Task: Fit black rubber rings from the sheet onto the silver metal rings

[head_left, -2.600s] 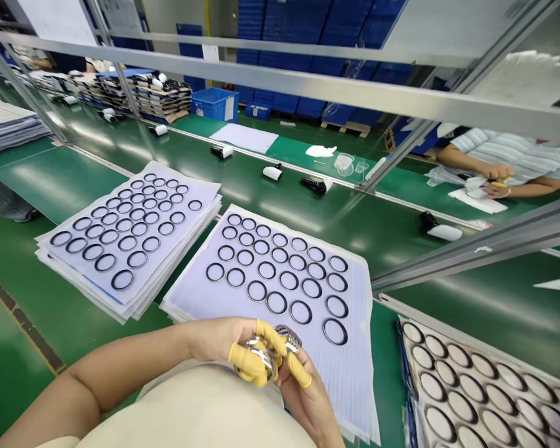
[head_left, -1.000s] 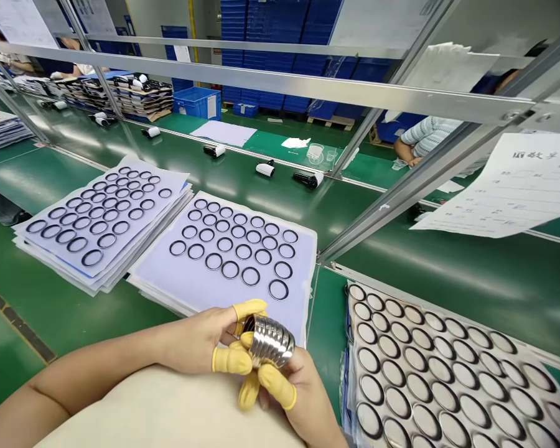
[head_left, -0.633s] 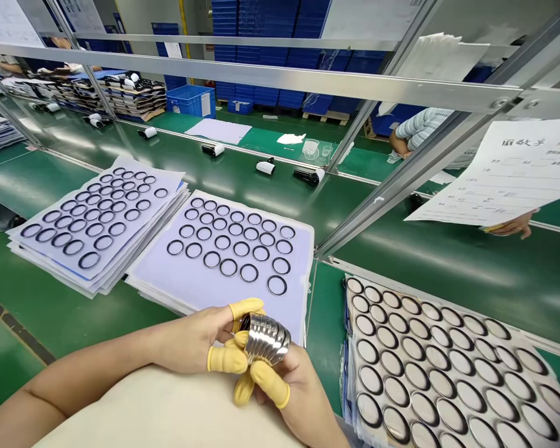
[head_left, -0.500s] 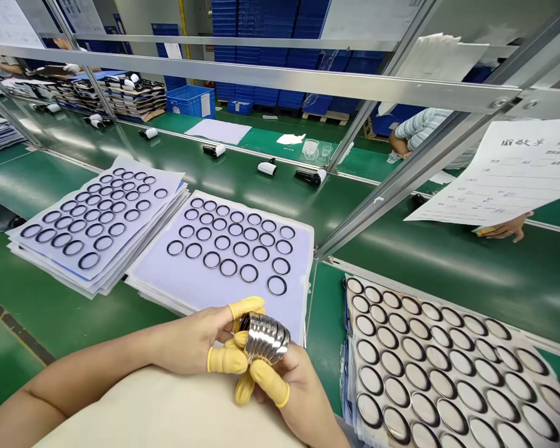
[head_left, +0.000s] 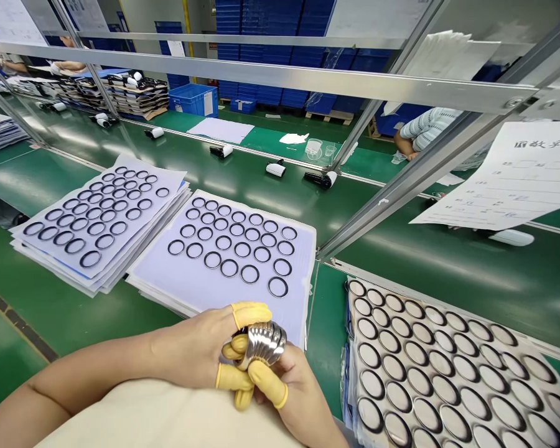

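Observation:
Both of my hands grip a fanned stack of shiny metal rings [head_left: 262, 341] close to my body, above the near edge of a white sheet [head_left: 186, 283]. My left hand [head_left: 200, 345] pinches the stack from the left with yellow finger cots on thumb and fingers. My right hand [head_left: 295, 395] cups the stack from below, its yellow-tipped thumb across the front. The white sheet carries rows of black rings [head_left: 236, 244]. A second stack of such sheets [head_left: 98, 211] lies to its left.
A tray of round silver-faced discs [head_left: 443, 373] fills the lower right. Aluminium frame bars [head_left: 392, 186] cross above the green conveyor [head_left: 448, 267], which carries black-and-white cylindrical parts [head_left: 275, 168]. A printed paper [head_left: 513, 180] hangs at right. A person in a striped sleeve [head_left: 424, 127] works beyond.
My hands have drawn the ring stack slightly lower and closed tighter round it. The other person's hand under the hanging paper is gone; a white part lies there now.

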Tool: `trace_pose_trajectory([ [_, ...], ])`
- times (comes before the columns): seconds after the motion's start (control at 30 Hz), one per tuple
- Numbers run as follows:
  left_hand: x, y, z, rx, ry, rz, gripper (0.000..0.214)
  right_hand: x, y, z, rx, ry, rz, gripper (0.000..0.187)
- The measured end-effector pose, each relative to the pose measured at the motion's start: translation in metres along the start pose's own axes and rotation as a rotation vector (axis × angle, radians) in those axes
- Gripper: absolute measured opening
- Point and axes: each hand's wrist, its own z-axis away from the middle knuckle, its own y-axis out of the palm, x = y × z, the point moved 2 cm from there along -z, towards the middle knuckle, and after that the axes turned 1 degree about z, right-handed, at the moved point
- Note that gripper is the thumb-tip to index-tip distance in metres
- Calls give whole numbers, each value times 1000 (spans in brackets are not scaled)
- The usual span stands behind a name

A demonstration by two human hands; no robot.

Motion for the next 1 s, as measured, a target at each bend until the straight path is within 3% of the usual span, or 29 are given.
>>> trace_pose_trajectory([
  [0.27,5,1,4,-99,-3,4,49,2,0,2,-57,-44,77,41],
  [0.47,6,3,-2,-35,29,-7,41,6,-1,3,21,-103,166,43],
  [0.6,10,6,-2,-65,39,54,46,6,-2,5,-16,-141,223,42],
  [0.7,17,7,0,-92,22,189,52,0,-8,12,-165,-165,284,44],
  [0.8,23,6,2,-199,51,180,59,-14,-25,23,-394,-161,413,40],
  [0.9,25,3,2,-238,24,161,62,-37,-61,38,-699,-159,574,31],
  [1.0,23,3,2,-195,-9,221,61,-67,-110,48,-997,-43,854,43],
])
